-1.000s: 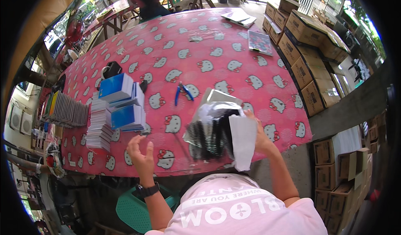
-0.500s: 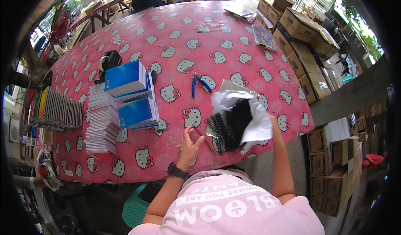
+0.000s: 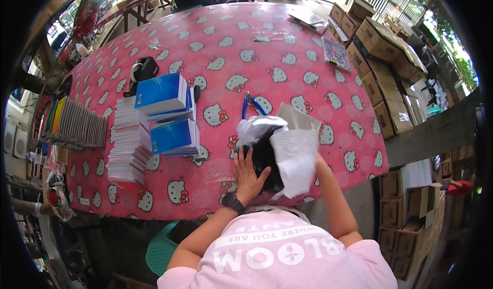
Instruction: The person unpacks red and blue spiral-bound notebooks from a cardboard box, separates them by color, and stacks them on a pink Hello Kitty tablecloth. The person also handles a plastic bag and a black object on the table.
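A white plastic bag (image 3: pixel 298 158) with black binding coils (image 3: pixel 263 163) in its mouth is at the table's near edge, in front of my chest. My left hand (image 3: pixel 249 173), a dark watch on its wrist, lies against the coils' left side with fingers stretched and thumb apart. At the bag's right side, my right hand (image 3: pixel 319 163) holds it; the bag hides those fingers. Just beyond the bag lie blue-handled cutting pliers (image 3: pixel 251 105), their handles spread. A flat clear plastic packet (image 3: pixel 295 118) shows behind the bag.
Blue-covered notebooks (image 3: pixel 167 135) and a tall row of white page stacks (image 3: pixel 126 150) stand to the left. Further left are coil-bound books (image 3: pixel 77 127). A black tape dispenser (image 3: pixel 146 69) sits behind them. Cardboard boxes (image 3: pixel 380 37) are piled beyond the table's right edge.
My left hand has moved right, from beside the bag onto the coils. The bag has turned and shifted left, its white side now covering more of the coils.
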The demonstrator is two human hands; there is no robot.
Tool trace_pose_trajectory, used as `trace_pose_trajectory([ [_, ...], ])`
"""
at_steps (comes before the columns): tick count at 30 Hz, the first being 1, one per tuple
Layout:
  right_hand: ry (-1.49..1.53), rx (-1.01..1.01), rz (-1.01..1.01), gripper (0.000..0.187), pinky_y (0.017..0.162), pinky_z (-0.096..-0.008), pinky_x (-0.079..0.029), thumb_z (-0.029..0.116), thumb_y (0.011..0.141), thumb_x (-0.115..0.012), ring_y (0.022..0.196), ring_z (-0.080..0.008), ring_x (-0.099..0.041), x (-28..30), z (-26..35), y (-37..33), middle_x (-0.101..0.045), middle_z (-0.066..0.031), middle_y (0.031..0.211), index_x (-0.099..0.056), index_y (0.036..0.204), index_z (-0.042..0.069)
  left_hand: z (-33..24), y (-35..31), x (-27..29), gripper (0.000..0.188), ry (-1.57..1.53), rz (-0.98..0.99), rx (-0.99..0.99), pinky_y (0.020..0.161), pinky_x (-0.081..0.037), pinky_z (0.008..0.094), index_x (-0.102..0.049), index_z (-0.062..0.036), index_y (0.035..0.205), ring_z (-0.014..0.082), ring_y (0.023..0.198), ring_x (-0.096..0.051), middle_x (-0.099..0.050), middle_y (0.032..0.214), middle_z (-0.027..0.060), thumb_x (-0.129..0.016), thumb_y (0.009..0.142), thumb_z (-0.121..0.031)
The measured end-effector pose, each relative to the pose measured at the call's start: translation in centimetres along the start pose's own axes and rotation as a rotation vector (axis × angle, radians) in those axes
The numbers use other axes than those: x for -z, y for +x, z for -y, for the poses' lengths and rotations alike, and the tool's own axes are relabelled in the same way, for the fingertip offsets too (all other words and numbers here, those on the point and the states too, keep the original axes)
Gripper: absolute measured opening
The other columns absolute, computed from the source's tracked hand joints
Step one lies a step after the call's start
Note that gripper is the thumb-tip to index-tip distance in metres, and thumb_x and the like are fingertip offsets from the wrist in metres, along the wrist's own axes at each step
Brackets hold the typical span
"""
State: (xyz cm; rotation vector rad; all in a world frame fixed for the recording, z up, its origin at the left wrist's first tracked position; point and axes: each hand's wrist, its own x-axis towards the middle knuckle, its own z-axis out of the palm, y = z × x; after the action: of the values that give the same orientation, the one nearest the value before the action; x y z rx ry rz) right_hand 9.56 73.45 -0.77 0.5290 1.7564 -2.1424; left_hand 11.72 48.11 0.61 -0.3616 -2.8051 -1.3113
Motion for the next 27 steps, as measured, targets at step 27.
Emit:
trace_pose_trajectory([
  [27,0.410,0.524,-0.043,0.012,0.069,-0.0256,-0.051,0.017,0.093,-0.051,0.078,-0.0103,-0.060,8.9,3.3,-1.3,-0.063,-0.0031,0.088,-0.055,0.090,0.006,-8.1,7.8,-2.7,0.067,0.398,0.223,-0.659,0.106,-0.005,0.0563,-0.031,-0.0108,0.136,0.0297,0.136,-0.018,-0.025,0.144,0.0161,-0.058,0.080,-0.036],
])
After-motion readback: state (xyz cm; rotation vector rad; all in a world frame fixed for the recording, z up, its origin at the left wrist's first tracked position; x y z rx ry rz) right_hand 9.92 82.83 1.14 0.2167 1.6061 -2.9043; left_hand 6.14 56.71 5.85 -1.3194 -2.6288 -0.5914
